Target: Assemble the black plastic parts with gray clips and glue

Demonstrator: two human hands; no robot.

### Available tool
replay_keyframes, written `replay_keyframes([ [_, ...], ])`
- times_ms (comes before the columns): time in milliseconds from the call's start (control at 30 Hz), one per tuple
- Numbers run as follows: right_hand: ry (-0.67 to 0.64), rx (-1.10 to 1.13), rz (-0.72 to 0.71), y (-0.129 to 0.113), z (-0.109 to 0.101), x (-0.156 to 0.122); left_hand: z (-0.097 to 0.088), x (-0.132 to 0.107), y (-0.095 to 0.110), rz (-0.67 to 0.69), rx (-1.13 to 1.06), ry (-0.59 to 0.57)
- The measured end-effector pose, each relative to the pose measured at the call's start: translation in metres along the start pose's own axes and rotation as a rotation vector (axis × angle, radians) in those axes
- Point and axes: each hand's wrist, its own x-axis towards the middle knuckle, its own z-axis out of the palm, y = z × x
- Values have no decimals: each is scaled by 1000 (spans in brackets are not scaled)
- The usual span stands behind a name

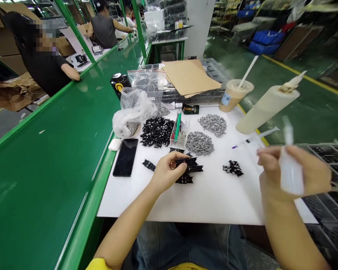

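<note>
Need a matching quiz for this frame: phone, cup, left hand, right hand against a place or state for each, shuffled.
Things:
1. phone
2. cup
3. left hand
4. right hand

Places or states:
A. grips a blurred white tube
B. has a straw in it
C. closed on black parts
D. lies flat at the left edge of the white board

Pairs: 1-D, 2-B, 3-C, 4-A
</note>
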Motion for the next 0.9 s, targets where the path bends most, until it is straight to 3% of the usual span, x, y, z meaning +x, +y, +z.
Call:
replay_keyframes([
  [100,210,-68,69,11,-16,14,-1,0,1,13,5,29],
  [233,171,-178,403,52,-40,2,-1,-1,2,7,1,31],
  [300,106,-244,429,74,-50,-9,0,-2,2,4,2,26],
  [400,-9,-325,348,92,-58,-17,0,-2,1,6,-15,18],
  [533,-54,-496,309,90,-53,-12,0,1,-1,-2,-21,24],
  [633,-217,-684,341,86,-46,-7,0,2,-2,14,-16,33],
  [733,-339,-671,387,82,-46,-8,1,2,-2,13,8,33],
  [800,-265,-648,382,74,-49,-11,1,1,-1,22,56,44],
  [900,91,-586,244,48,-48,-13,3,-2,0,90,183,76],
])
